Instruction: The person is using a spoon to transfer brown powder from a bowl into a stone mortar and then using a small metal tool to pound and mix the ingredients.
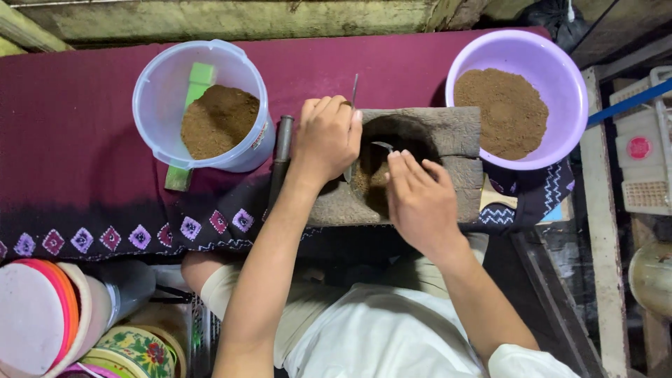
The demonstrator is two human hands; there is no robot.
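Observation:
A worn wooden block (441,136) with a round hollow holding brown powder (367,178) lies on a maroon cloth (77,140). My left hand (325,136) rests on the block's left side and grips a thin metal rod (354,87) that sticks up past the fingers. My right hand (418,199) reaches over the hollow's right edge, its fingertips pinching a small metal spoon-like piece (382,145) above the powder.
A clear bucket (157,77) with brown powder and a green stick (194,91) stands at the left. A lilac bowl (553,63) of brown powder sits at the right. A dark cylinder (283,140) lies beside the block. Stacked lids and tins (49,315) are at the lower left.

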